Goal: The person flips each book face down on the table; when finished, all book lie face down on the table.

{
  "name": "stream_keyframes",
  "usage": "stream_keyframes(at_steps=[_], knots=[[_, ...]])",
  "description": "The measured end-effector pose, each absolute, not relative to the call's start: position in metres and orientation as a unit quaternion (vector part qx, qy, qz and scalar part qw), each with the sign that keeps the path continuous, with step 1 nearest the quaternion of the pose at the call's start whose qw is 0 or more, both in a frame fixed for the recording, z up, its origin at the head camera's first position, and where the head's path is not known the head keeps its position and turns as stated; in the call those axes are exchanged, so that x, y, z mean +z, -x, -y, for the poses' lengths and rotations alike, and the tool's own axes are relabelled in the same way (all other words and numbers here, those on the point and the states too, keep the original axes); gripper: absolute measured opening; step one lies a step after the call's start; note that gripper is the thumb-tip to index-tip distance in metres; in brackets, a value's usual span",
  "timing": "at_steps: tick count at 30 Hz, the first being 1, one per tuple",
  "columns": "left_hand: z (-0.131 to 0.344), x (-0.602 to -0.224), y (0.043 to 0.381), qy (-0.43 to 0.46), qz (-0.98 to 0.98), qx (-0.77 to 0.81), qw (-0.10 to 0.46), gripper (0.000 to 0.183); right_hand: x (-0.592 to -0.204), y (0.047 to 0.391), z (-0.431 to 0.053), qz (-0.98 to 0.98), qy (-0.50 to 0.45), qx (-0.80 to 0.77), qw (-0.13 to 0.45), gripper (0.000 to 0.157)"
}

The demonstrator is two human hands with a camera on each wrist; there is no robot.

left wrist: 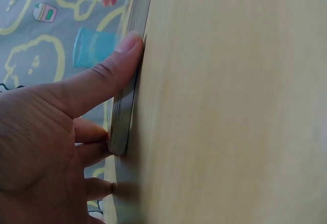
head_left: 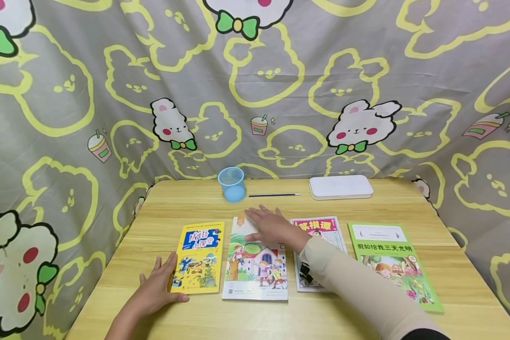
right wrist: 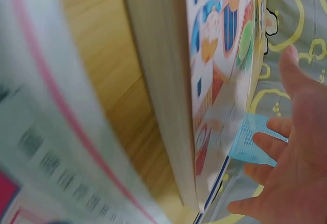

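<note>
In the head view my left hand (head_left: 155, 288) is at the lower left corner of a yellow book (head_left: 197, 264). Its thumb touches the bottom edge and its fingers lie along the left side; the left wrist view shows the thumb (left wrist: 110, 73) against the page block (left wrist: 130, 81). My right hand (head_left: 272, 226) is spread over the upper part of a white book (head_left: 255, 278) with a cartoon house cover. Seen from the right wrist, that hand (right wrist: 301, 152) is raised off the cover with nothing in its fingers.
Under the right forearm lies a pink-bordered book (head_left: 323, 226), partly hidden. A green book (head_left: 391, 259) is at the right. Along the back stand a blue mesh cup (head_left: 231, 184), a thin dark pen-like stick (head_left: 274, 194) and a white case (head_left: 341, 187). A patterned curtain (head_left: 280, 94) surrounds the wooden table (head_left: 255, 323).
</note>
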State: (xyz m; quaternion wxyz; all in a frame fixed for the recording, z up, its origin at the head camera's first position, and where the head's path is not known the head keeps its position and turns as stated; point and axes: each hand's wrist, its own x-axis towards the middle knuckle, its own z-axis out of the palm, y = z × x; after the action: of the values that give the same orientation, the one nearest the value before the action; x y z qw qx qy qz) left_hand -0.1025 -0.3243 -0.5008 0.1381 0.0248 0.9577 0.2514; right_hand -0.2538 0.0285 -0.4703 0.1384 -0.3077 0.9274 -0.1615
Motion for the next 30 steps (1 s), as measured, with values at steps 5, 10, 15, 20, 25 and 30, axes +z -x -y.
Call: stream_keyframes(at_steps=[5, 10, 15, 20, 25, 30], knots=[[0.325, -0.500, 0.103, -0.025, -0.959, 0.247, 0.138, 0.137, -0.470, 0.255, -0.016, -0.918, 0.318, -0.183, 0.151, 0.091], [0.325, -0.499, 0.104, -0.024, -0.959, 0.246, 0.139, 0.137, -0.474, 0.257, -0.003, -0.911, 0.320, -0.207, 0.159, 0.088], [0.324, -0.499, 0.104, -0.021, -0.959, 0.244, 0.141, 0.136, -0.479, 0.261, 0.010, -0.910, 0.326, -0.204, 0.159, 0.087], [0.324, -0.499, 0.104, -0.022, -0.960, 0.240, 0.139, 0.136, -0.487, 0.267, 0.021, -0.912, 0.330, -0.188, 0.154, 0.086], [0.324, -0.498, 0.104, -0.021, -0.960, 0.244, 0.140, 0.136, -0.493, 0.270, 0.031, -0.916, 0.323, -0.179, 0.159, 0.085], [0.323, -0.498, 0.104, -0.019, -0.959, 0.246, 0.141, 0.136, -0.497, 0.271, 0.038, -0.917, 0.317, -0.180, 0.161, 0.083]])
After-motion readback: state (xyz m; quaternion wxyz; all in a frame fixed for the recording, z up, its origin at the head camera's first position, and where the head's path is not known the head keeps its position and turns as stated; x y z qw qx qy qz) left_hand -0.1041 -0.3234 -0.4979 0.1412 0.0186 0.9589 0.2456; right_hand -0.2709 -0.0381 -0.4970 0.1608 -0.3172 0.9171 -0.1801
